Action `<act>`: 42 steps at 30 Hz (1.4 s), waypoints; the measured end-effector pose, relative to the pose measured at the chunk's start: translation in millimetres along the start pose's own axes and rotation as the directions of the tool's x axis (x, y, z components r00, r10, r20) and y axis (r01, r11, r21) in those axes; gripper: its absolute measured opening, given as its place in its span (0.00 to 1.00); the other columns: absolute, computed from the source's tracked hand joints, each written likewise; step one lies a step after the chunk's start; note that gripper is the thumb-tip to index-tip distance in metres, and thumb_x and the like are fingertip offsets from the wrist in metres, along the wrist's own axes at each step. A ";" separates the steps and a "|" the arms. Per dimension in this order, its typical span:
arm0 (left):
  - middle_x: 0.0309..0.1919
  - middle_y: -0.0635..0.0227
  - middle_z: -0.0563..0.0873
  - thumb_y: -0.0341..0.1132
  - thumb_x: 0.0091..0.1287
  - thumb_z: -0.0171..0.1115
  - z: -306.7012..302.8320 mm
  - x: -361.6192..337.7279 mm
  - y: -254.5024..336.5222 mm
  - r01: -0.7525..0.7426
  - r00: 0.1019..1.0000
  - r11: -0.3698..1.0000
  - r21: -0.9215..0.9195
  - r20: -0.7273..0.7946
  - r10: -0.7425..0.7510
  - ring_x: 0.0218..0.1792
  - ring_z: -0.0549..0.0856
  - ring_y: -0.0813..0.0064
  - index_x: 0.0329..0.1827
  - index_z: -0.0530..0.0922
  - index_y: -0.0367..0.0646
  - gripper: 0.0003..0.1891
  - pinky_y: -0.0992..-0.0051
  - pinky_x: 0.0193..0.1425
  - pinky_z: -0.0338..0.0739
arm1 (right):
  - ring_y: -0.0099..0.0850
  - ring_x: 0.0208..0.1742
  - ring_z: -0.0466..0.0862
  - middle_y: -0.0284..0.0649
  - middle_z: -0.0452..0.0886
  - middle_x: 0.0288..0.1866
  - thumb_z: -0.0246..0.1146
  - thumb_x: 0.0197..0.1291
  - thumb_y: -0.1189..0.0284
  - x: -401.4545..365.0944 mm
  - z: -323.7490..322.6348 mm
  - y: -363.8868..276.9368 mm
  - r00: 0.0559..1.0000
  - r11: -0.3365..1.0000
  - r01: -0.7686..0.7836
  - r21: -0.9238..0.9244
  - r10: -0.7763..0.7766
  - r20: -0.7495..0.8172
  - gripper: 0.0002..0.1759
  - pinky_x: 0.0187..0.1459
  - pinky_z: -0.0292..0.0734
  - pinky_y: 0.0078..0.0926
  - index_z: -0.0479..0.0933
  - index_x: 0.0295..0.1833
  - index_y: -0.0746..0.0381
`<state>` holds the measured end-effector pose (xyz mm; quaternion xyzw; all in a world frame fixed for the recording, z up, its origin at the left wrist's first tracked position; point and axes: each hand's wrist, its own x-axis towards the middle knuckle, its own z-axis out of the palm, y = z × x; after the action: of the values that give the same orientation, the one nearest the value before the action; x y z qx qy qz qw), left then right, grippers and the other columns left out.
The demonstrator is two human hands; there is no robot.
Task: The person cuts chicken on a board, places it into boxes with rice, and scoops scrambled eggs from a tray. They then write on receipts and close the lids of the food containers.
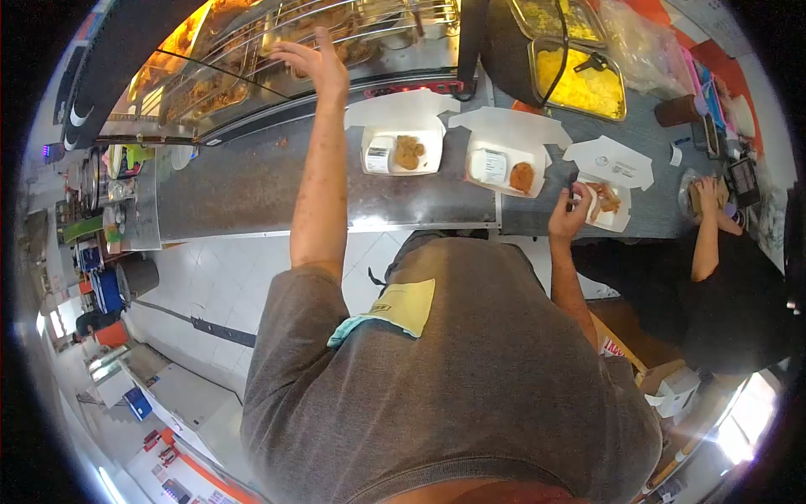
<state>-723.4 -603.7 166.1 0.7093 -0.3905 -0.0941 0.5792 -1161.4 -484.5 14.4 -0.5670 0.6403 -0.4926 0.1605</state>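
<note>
My left hand is raised at the glass-and-rail front of a lit food display case, fingers apart and holding nothing. My right hand is closed at the left side of an open takeaway box, around a white packet partly hidden by the fingers. A small dark piece by the fingertips is too small to name. Fried food lies in that box. Two more open boxes, a left one and a middle one, each hold a labelled white packet and a fried piece.
Metal trays of yellow food stand at the back right, black tongs on one. A co-worker in black is at the right, their hands over a brown item. The steel counter runs left below the display case.
</note>
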 end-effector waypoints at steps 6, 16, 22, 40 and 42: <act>0.69 0.51 0.62 0.47 0.66 0.58 -49.7 -51.2 -44.6 -0.016 0.910 0.968 -0.251 0.397 0.118 0.72 0.58 0.60 0.67 0.65 0.38 0.31 0.64 0.74 0.47 | 0.32 0.45 0.79 0.43 0.78 0.44 0.59 0.62 0.75 -18.3 39.1 -35.8 0.950 0.990 -0.012 0.140 -0.033 0.311 0.11 0.44 0.74 0.26 0.73 0.49 0.65; 0.56 0.58 0.74 0.46 0.54 0.68 -66.5 -166.0 -146.2 -0.130 0.904 0.767 0.629 0.393 -0.170 0.58 0.70 0.55 0.38 0.84 0.47 0.15 0.55 0.59 0.65 | 0.25 0.38 0.78 0.39 0.80 0.37 0.59 0.64 0.72 -21.3 24.2 -10.7 0.946 0.964 -0.235 0.124 0.198 0.256 0.09 0.40 0.73 0.23 0.74 0.47 0.65; 0.59 0.59 0.72 0.44 0.53 0.69 -61.0 -155.9 -157.2 -0.053 0.908 0.807 0.587 0.364 -0.205 0.61 0.66 0.55 0.40 0.85 0.51 0.13 0.54 0.62 0.62 | 0.21 0.33 0.76 0.34 0.77 0.34 0.58 0.65 0.72 -32.2 25.1 -11.5 0.914 0.928 -0.345 0.142 0.299 0.274 0.07 0.36 0.71 0.19 0.74 0.46 0.64; 0.28 0.52 0.84 0.32 0.66 0.56 -120.3 -189.6 -248.1 0.282 0.898 0.928 0.245 0.275 -0.345 0.31 0.85 0.60 0.35 0.74 0.37 0.06 0.65 0.35 0.75 | 0.20 0.32 0.77 0.33 0.78 0.35 0.56 0.65 0.77 -63.6 28.6 -25.7 0.875 0.924 -0.364 0.113 0.298 0.382 0.05 0.33 0.72 0.18 0.74 0.45 0.64; 0.29 0.52 0.84 0.32 0.66 0.56 -116.5 -197.1 -238.8 0.256 0.914 0.924 0.286 0.241 -0.327 0.31 0.85 0.58 0.35 0.74 0.37 0.07 0.64 0.35 0.75 | 0.19 0.32 0.77 0.33 0.78 0.35 0.56 0.66 0.75 -67.7 23.1 -17.7 0.864 0.936 -0.333 0.110 0.257 0.433 0.05 0.33 0.73 0.18 0.75 0.44 0.64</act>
<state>-682.4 -380.1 -74.3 0.8057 -0.3673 -0.2315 0.4029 -1113.0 -432.8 -5.8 -0.5359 0.6240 -0.3876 0.4161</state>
